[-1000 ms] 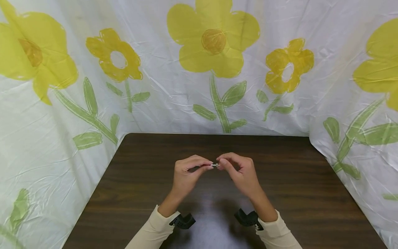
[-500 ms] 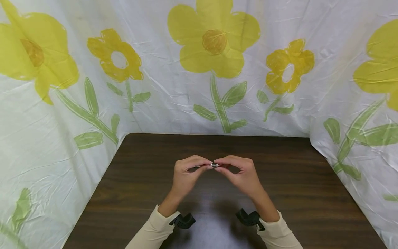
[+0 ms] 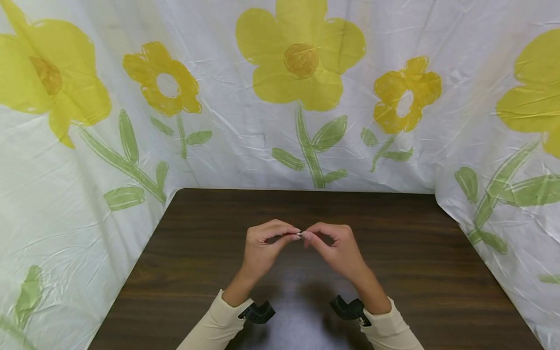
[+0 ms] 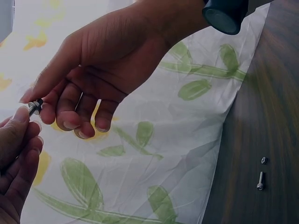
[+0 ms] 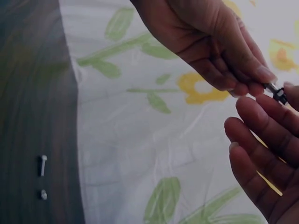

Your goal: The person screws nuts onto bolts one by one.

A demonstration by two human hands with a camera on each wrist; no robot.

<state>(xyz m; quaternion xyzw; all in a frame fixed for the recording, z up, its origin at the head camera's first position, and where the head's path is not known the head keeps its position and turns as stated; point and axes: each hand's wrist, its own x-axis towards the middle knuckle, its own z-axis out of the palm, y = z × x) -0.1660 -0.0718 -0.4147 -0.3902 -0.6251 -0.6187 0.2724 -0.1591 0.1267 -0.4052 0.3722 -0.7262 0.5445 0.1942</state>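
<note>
Over the middle of the table, my left hand (image 3: 261,248) pinches a small metal bolt (image 5: 271,87) between thumb and fingertips. My right hand (image 3: 343,249) meets it from the other side, its thumb and forefinger on a small nut (image 5: 280,96) at the bolt's end. In the left wrist view the bolt (image 4: 32,110) shows only as a short shiny piece between the two sets of fingertips. The right hand's other fingers are loosely bent away from it. In the head view the fingers hide most of the bolt.
A second bolt (image 4: 261,181) and a loose nut (image 4: 264,160) lie on the dark wooden table (image 3: 210,291), seen only in the wrist views. A white curtain (image 3: 227,146) with yellow flowers surrounds the table's back and sides. Dark camera mounts (image 3: 259,312) sit at both wrists.
The right fingertips shift on the nut and come nearer the left fingertips, so less of the bolt shows between the hands. The left hand stays nearly still.
</note>
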